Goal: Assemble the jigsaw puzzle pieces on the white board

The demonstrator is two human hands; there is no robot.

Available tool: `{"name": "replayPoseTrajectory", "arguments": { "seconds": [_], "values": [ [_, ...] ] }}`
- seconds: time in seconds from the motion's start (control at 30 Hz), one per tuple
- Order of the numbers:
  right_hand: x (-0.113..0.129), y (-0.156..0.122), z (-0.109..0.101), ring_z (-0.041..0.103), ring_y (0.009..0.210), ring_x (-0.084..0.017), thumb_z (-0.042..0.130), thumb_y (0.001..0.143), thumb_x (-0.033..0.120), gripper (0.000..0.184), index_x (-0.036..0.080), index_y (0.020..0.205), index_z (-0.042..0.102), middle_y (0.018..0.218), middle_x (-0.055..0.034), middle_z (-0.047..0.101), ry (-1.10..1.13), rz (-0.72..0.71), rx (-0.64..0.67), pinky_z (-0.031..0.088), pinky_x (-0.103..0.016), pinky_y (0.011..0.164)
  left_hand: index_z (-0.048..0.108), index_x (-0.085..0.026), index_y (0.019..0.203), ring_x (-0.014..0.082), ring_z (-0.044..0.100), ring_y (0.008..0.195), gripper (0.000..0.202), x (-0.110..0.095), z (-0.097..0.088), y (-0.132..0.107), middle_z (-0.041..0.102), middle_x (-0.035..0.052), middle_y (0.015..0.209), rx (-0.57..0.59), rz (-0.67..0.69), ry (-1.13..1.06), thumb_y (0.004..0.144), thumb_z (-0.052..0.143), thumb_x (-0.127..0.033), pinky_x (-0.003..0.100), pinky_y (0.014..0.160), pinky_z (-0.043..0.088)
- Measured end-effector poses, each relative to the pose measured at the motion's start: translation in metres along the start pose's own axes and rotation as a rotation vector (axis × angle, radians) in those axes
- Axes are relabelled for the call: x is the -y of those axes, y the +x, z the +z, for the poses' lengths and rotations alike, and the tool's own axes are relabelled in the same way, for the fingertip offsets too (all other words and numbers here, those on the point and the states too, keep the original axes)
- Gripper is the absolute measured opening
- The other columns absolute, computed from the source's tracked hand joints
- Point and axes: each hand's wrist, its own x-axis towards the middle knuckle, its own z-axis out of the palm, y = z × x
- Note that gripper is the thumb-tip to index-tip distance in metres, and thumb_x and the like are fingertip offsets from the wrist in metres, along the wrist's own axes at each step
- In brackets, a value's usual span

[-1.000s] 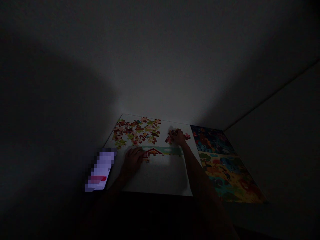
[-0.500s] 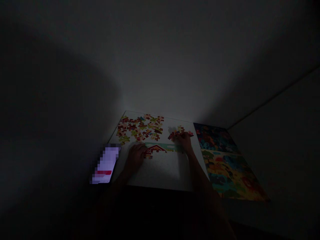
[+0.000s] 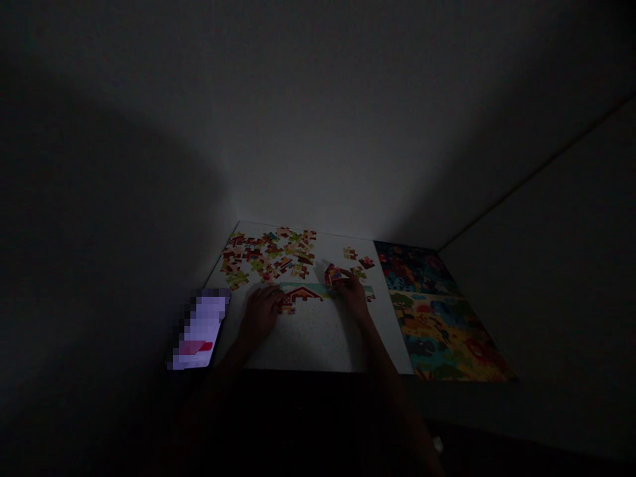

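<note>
On a white board [image 3: 318,338] lies a partly joined jigsaw strip [image 3: 304,292] with a red barn roof and pale green-blue sky. My left hand [image 3: 263,308] rests at the strip's left end, fingers stretched out and touching its edge. Above the strip, my right hand [image 3: 352,295] pinches a reddish puzzle piece [image 3: 332,274], which is lifted and tilted. Part of the strip's right half is hidden behind that hand. Just beyond it lie a few loose pieces, among them a yellow-green puzzle piece [image 3: 350,252] and a dark red puzzle piece [image 3: 366,262].
Many loose puzzle pieces [image 3: 268,255] spread over the board's far left. A lit phone [image 3: 201,331] lies at the left edge, its screen blurred out. Two colourful animal pictures [image 3: 442,331] adjoin the board on the right. The room is very dark.
My right hand has moved left and nearer from the loose pieces at the right, now carrying the reddish puzzle piece over the strip. My left hand stays at the strip's left end.
</note>
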Motion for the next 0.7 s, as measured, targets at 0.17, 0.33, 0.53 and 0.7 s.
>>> {"name": "replayPoseTrajectory", "arguments": {
  "seconds": [0.17,0.33,0.53,0.7],
  "values": [
    [0.005,-0.022,0.009,0.067,0.077,-0.019,0.07,0.073,0.04,0.051,0.022,0.121,0.062,0.089,-0.0035,0.071,0.008,0.013,0.021,0.054,-0.034,0.073,0.071,-0.023,0.111,0.025,0.056,0.123,0.044,0.0,0.002,-0.001,0.065,0.0073,0.13,-0.017,-0.004,0.0,0.081,0.042,-0.007,0.052,0.11,0.038],
    [0.007,-0.046,0.024,0.067,0.079,-0.02,0.069,0.074,0.039,0.052,0.022,0.122,0.06,0.091,-0.0042,0.071,0.022,0.05,0.062,0.054,-0.034,0.074,0.07,-0.021,0.112,0.0245,0.055,0.124,0.046,0.0,0.003,-0.003,0.065,0.0077,0.131,-0.022,0.007,0.007,0.08,0.042,-0.005,0.051,0.112,0.038],
    [0.006,-0.063,0.039,0.068,0.081,-0.021,0.068,0.075,0.04,0.048,0.022,0.119,0.06,0.093,-0.0051,0.072,-0.027,0.053,0.048,0.054,-0.034,0.073,0.07,-0.021,0.112,0.0242,0.056,0.124,0.037,0.002,0.005,-0.009,0.065,0.0079,0.129,-0.051,0.016,-0.015,0.088,0.043,-0.013,0.05,0.112,0.04],
    [0.005,-0.068,0.042,0.067,0.081,-0.02,0.067,0.078,0.042,0.045,0.022,0.118,0.06,0.094,-0.0046,0.072,-0.033,0.015,0.009,0.054,-0.034,0.075,0.067,-0.02,0.119,0.0251,0.056,0.124,0.039,0.001,0.003,-0.017,0.064,0.0092,0.132,-0.069,0.042,-0.025,0.09,0.042,-0.015,0.047,0.107,0.046]
  ]
}}
